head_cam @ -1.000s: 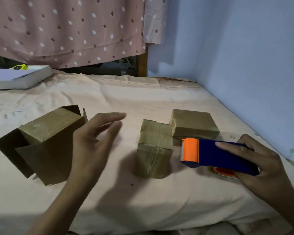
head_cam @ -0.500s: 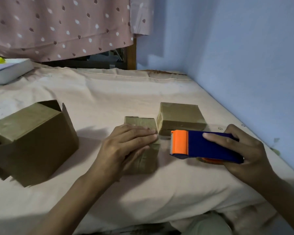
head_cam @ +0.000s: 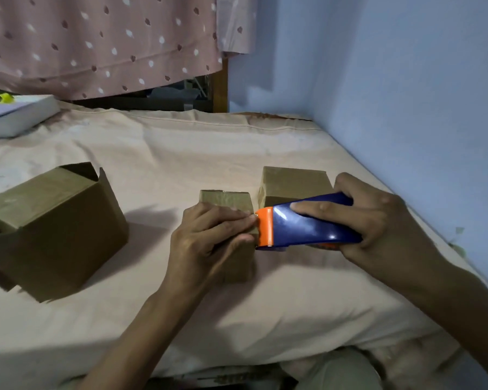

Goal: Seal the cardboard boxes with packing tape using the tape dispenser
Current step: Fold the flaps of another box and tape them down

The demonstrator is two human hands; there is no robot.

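A small taped cardboard box (head_cam: 228, 199) stands in the middle of the bed. My left hand (head_cam: 209, 237) lies over its top, fingers wrapped on the right edge and thumb on its front side. My right hand (head_cam: 378, 223) grips the blue tape dispenser (head_cam: 304, 226), whose orange cutter end touches my left fingertips at the box's right edge. A second small box (head_cam: 290, 182) sits just behind the dispenser. A larger box (head_cam: 54, 229) with a raised flap stands at the left.
The boxes rest on a pale pink bedsheet (head_cam: 181, 147). A blue wall (head_cam: 392, 94) runs along the right side. A white flat box (head_cam: 17, 114) lies at the far left, under a dotted pink curtain (head_cam: 102, 40).
My left hand came from the air onto the middle box and took hold of it. My right hand brought the dispenser left until its orange end met the box edge.
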